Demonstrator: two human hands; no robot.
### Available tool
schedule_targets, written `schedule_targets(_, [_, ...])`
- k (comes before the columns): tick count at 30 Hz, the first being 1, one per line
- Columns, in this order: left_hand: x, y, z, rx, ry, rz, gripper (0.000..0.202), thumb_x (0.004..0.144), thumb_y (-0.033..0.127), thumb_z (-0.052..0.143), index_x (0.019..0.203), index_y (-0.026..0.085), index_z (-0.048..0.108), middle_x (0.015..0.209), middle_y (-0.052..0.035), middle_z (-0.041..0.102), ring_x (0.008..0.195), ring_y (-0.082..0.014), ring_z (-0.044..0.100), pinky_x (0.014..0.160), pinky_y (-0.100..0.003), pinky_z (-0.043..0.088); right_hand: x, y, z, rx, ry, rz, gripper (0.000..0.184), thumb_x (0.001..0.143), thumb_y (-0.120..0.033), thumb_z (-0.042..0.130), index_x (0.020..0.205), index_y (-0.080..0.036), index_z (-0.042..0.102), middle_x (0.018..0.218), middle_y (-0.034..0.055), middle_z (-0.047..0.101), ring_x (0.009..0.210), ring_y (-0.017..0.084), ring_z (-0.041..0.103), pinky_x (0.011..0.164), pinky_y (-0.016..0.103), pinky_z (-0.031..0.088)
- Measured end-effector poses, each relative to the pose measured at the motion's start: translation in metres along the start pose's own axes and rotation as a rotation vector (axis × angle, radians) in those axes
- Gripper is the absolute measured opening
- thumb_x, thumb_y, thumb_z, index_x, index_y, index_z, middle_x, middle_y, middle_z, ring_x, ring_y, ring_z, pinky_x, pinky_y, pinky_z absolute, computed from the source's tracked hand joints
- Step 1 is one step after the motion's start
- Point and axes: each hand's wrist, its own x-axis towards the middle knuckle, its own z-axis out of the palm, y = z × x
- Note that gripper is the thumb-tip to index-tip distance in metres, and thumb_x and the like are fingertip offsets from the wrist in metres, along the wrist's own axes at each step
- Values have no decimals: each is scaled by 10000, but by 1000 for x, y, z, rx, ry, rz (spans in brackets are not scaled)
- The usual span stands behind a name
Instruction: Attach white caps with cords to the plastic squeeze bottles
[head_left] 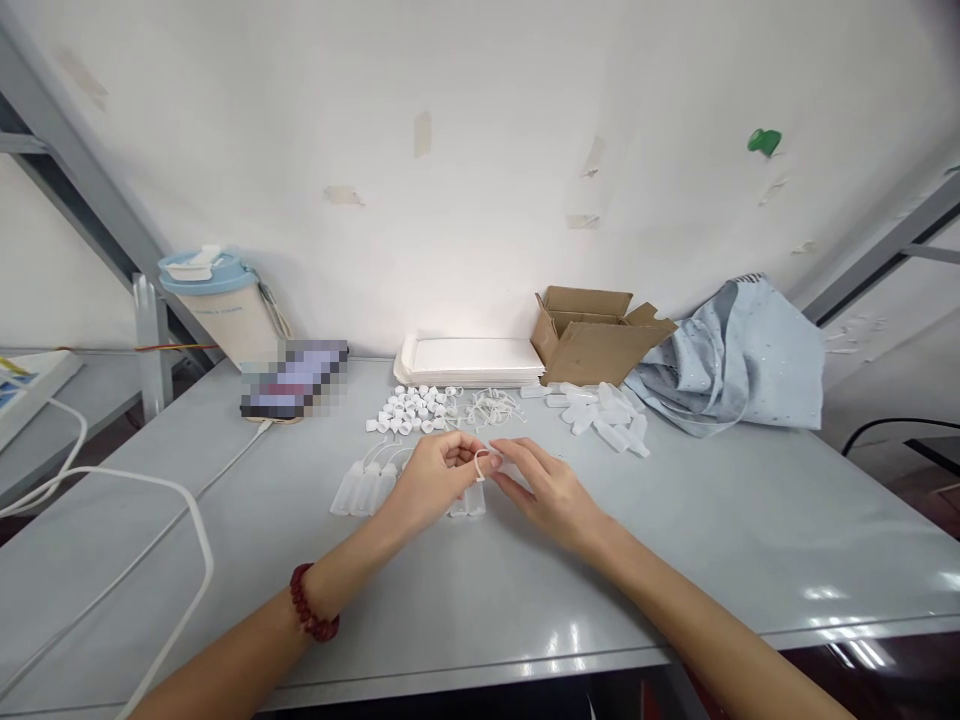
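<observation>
Above the middle of the table, my left hand [436, 478] is closed in a pinch on a thin white cord loop [477, 462]. Close beside it, my right hand [553, 488] pinches a small translucent plastic sleeve [507, 464], partly hidden by the fingers. Whether the loop passes through the sleeve, I cannot tell. Translucent sleeves with white loops [364, 488] lie in a row under and left of my left hand. Beyond my hands are a pile of small white caps [409, 408], a tangle of loose white loops [495, 407] and a heap of translucent sleeves [611, 415].
Against the wall stand a stack of white trays [472, 358], an open cardboard box [604, 345] and a crumpled light-blue cloth [742, 360]. At the left are a lidded cup [225, 315] and a phone [296, 378], whose white cable [225, 475] crosses the table.
</observation>
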Motion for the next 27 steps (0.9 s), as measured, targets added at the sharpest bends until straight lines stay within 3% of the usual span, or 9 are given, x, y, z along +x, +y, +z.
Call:
schedule_targets(8, [-1,-4,2,9,-71,55,245,702,385,693,672,175,572,574,50,500,484,-84,440,447,-200,327,0,-2,-2,48,98,-22,244,896,-179,475,1125,-240,529,965,94,656,823,195,637,681,313,528])
schedule_targets(15, [-4,2,1,62,16,175,205,764,371,638,708,175,620,673,13,576,573,-103,473,537,-213,373,3,-10,-6,310,119,220,146,833,-286,604,967,-231,589,866,47,678,735,183,655,650,313,538])
schedule_targets(22, [-5,2,3,74,73,214,161,779,325,620,705,182,627,681,12,586,568,-106,476,528,-216,372,7,-14,-11,663,67,435,201,738,-318,706,862,-213,589,827,34,692,763,198,670,693,343,533])
schedule_targets(27, [-7,1,3,123,64,302,95,802,267,595,781,199,658,799,-24,638,758,-168,583,632,-246,449,11,-15,-16,924,34,623,255,682,-344,748,824,-198,594,702,2,680,661,160,643,634,298,492])
